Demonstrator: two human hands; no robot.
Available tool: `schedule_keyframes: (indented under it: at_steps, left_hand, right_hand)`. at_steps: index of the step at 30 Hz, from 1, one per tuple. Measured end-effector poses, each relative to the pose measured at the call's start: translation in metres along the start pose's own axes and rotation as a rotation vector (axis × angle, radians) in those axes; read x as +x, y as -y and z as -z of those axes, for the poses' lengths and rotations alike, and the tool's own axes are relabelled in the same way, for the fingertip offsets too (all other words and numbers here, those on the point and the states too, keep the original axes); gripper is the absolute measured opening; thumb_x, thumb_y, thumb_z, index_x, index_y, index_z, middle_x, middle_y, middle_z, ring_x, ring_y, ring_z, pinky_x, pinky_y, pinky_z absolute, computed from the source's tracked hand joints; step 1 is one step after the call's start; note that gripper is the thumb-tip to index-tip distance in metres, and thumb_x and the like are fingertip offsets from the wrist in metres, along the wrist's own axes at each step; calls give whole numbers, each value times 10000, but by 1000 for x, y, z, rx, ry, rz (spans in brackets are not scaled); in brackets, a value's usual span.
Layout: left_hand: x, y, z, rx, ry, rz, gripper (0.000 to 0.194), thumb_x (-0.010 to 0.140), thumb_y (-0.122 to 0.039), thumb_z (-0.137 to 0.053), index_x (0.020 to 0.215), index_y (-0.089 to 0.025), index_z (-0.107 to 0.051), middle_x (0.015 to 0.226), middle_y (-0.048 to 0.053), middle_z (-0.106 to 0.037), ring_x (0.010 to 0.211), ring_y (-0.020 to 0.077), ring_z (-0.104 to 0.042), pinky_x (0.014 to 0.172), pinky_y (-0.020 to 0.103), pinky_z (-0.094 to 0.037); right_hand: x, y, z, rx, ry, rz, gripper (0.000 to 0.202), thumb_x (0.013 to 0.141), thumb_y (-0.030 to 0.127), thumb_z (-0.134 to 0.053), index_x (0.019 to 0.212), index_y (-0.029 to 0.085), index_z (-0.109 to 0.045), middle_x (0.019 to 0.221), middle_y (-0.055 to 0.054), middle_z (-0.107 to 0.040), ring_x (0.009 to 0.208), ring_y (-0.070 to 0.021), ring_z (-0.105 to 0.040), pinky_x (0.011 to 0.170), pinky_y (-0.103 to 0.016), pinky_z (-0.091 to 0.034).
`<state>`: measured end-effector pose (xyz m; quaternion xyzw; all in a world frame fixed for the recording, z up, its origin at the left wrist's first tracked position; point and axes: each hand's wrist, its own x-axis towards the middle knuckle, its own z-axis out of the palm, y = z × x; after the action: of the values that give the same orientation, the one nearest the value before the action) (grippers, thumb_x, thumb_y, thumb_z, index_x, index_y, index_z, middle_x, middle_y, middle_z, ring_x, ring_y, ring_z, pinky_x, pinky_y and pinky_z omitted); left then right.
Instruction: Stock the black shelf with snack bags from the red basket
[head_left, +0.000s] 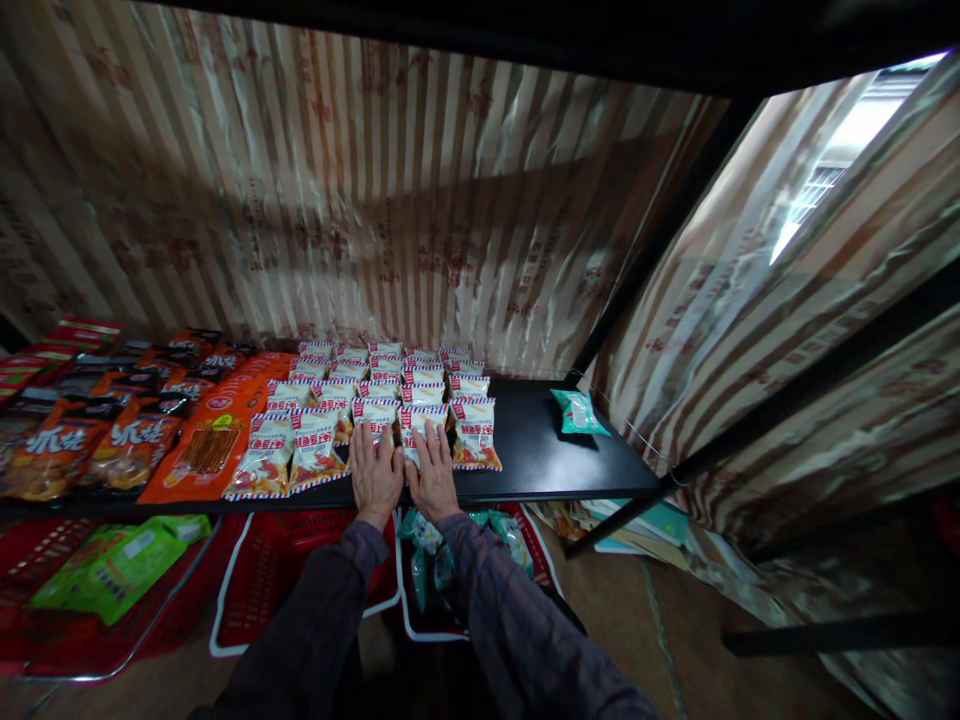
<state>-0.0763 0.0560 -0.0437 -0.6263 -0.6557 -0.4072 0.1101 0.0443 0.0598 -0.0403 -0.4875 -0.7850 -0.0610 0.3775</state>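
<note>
Rows of small white snack bags (321,445) with red lettering stand on the black shelf (540,470). My left hand (376,475) lies against one front-row bag, its fingers stretched out over the wrapper. Beside it, my right hand (432,470) rests flat on the neighbouring bag, fingers extended. The two hands are close together at the shelf's front edge, and neither grips anything. One more white bag (475,436) stands just right of my right hand. A single teal packet (577,412) lies farther right on the shelf.
Orange packs (214,440) and dark-orange snack bags (135,440) fill the shelf's left. Below are red baskets (262,575), one with a green bag (120,570), another with teal packets (510,540). A black post (637,510) and striped sheeting (420,220) bound the shelf.
</note>
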Motion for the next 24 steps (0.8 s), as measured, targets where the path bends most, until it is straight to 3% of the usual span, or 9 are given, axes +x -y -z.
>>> schedule_keyframes:
  at_steps: [6, 13, 24]
  left_hand:
    - [0, -1, 6, -9, 34, -83, 442, 868, -240, -433, 1300, -174, -505, 1491, 126, -301, 1409, 281, -161, 1125, 514, -210]
    - [-2, -3, 9, 39, 88, -200, 489, 861, -294, -451, 1338, -185, -463, 1496, 116, -293, 1413, 278, -143, 1136, 499, -189]
    - [-1, -4, 10, 59, 112, -256, 532, 856, -355, -470, 1354, -173, -435, 1498, 132, -283, 1408, 293, -157, 1121, 503, -216]
  right_hand:
    - [1, -8, -2, 29, -1, 31, 551, 910, 197, -358, 1444, 139, -239, 1535, -115, -181, 1427, -269, -45, 1103, -531, -288]
    - [2, -8, 0, 24, 29, 47, 539, 914, 157, -332, 1444, 116, -242, 1533, -128, -184, 1428, -260, -5, 1114, -512, -282]
    - [-4, -24, -8, 196, -24, 63, 599, 891, 112, -313, 1467, 189, -167, 1546, -86, -152, 1430, -245, -38, 1102, -533, -287]
